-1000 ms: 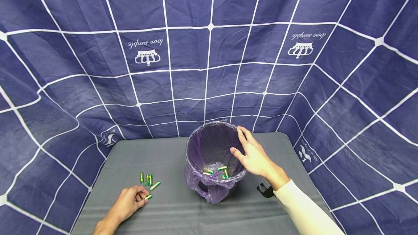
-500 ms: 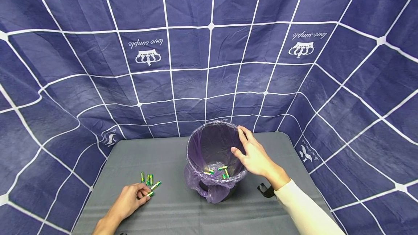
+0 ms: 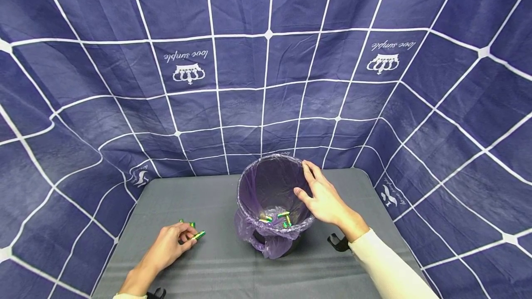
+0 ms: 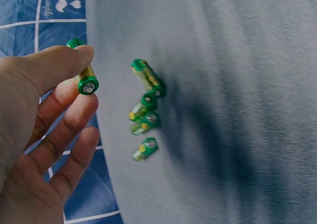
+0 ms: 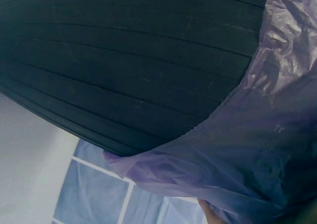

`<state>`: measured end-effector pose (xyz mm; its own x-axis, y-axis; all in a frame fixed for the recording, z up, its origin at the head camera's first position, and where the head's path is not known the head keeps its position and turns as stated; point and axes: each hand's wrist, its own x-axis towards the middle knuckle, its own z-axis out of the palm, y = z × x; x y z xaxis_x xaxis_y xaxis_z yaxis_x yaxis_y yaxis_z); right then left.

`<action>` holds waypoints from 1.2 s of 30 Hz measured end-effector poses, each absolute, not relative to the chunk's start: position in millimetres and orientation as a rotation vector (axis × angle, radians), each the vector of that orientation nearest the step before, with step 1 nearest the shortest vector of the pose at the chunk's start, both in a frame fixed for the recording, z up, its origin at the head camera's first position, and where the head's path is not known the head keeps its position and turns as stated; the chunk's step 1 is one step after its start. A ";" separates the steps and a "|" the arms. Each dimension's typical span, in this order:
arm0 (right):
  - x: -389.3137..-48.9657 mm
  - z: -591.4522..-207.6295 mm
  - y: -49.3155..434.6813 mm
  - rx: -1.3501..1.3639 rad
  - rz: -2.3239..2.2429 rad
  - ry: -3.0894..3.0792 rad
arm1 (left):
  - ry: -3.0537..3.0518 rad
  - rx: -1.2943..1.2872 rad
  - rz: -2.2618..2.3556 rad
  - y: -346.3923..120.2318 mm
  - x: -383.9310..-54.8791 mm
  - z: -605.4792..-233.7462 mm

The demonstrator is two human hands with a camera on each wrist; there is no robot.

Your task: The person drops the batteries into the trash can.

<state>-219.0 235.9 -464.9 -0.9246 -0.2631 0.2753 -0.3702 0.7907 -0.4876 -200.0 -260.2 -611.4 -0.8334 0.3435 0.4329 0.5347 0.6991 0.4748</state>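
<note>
My left hand [image 3: 172,245] hovers low over the left of the table. In the left wrist view its thumb and fingers pinch a green and gold battery [image 4: 88,80], raised off the cloth. Several like batteries [image 4: 145,149] lie loosely grouped beneath; the hand partly hides them in the head view. A dark trash can [image 3: 287,183], lined with a purple bag [image 3: 277,245], stands mid-table, its mouth facing me. My right hand [image 3: 326,201] grips its right rim, thumb inside. Several batteries [image 3: 284,214] lie at the can's bottom. The right wrist view shows the can's ribbed outer wall [image 5: 133,65].
Grey cloth covers the table [image 3: 216,271]. Blue curtains [image 3: 241,105] with white grid lines enclose its back and sides. A black clip [image 3: 338,242] shows beside the right sleeve [image 3: 384,262], and another black piece [image 3: 157,293] by the left wrist.
My left hand has risen with the pinched battery and shifted slightly right and away from me, covering more of the loose ones. The right hand and trash can hold their place.
</note>
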 end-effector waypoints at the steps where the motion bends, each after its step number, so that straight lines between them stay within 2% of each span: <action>1: -218.9 -464.6 235.8 0.499 0.821 -2.788 | -2.593 -0.695 -0.861 -259.0 -200.7 -608.6; 36: -217.0 -462.3 234.7 0.483 0.835 -2.833 | -2.531 -0.816 -0.805 -225.8 -229.3 -536.6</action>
<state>-217.0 234.7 -462.3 -0.9372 -0.2622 0.2300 -0.3450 0.7934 -0.5014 -229.3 -225.8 -536.6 -0.7679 0.4147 0.4882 0.6205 0.6708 0.4062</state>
